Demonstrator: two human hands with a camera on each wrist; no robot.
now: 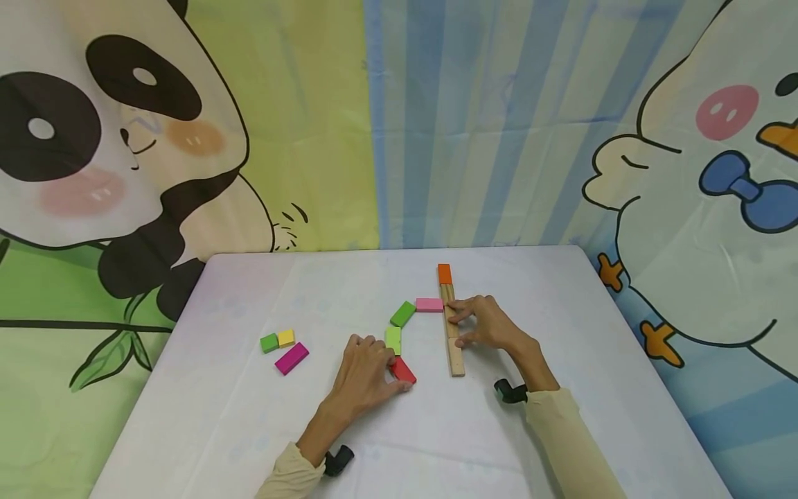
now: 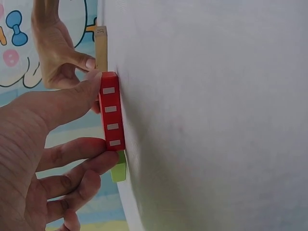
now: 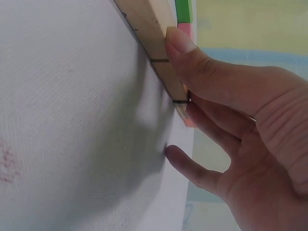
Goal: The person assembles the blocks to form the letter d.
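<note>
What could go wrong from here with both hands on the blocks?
1. The left hand pinches the red block right by the yellow-green block; a slip could knock that one askew.
2. The right hand touches the row of wooden blocks; a sideways push might skew the row or shift the pink block beside it.

By a white, woven-textured tabletop (image 1: 206,416), a line of plain wooden oblongs (image 1: 451,326) is being carried. At the line's far end an orange oblong (image 1: 445,274), to its left a pink oblong (image 1: 429,305), green oblong (image 1: 402,314), lime oblong (image 1: 393,339) and red oblong (image 1: 404,371), and farther left a small green block (image 1: 269,343), yellow block (image 1: 286,338) and magenta oblong (image 1: 291,359) are being borne.
</note>
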